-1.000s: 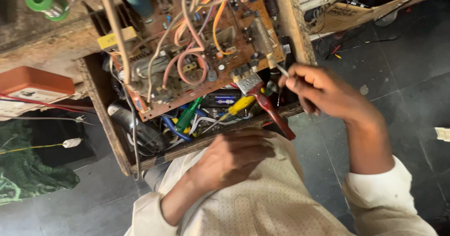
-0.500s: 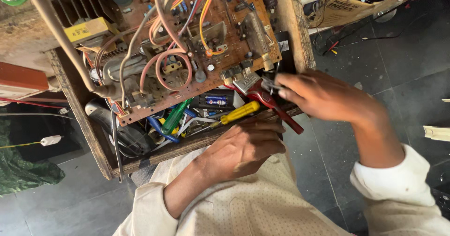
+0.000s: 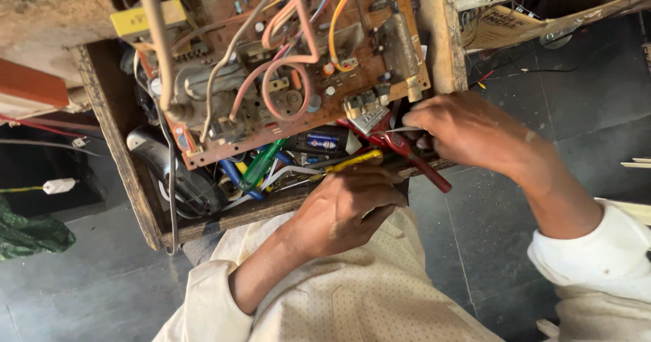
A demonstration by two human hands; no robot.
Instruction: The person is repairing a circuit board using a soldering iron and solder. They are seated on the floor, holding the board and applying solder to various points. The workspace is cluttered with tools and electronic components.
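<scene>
Head view, single moment. Compared w/ 1.0 s ago, the circuit board [image 3: 285, 70] is seen larger and shifted right in frame; the camera is judged to have dipped closer. The right hand [image 3: 468, 128] is now set lower against the board's right corner, where 1.0 s ago it was held just off it, w/ the red-handled pliers [image 3: 413, 159] beneath.

Right hand: fingers are pressed together in a pinch on a thin metal lead or tool tip at approx. the board's lower-right corner; exactly what is pinched cannot be told, too small. Pliers handle is seen running down-right under the hand; whether it is gripped or merely lying there cannot be told.

Left hand [image 3: 346, 203]: laid on the front edge of the wooden tray [image 3: 129, 172], fingers curled loosely, nothing clearly held. A yellow-handled screwdriver [image 3: 352, 162] lies just beside its knuckles. Hand position is little changed vs. 0.5 s ago.

Board: tilted, resting on the tray's contents, w/ pink and orange wires [image 3: 291, 64] looped over it. Green-handled tool [image 3: 261, 165] and blue cable are seen below it in the tray.

Judgement: work is now concentrated at the board's right corner; left hand acts as a brace only.
</scene>
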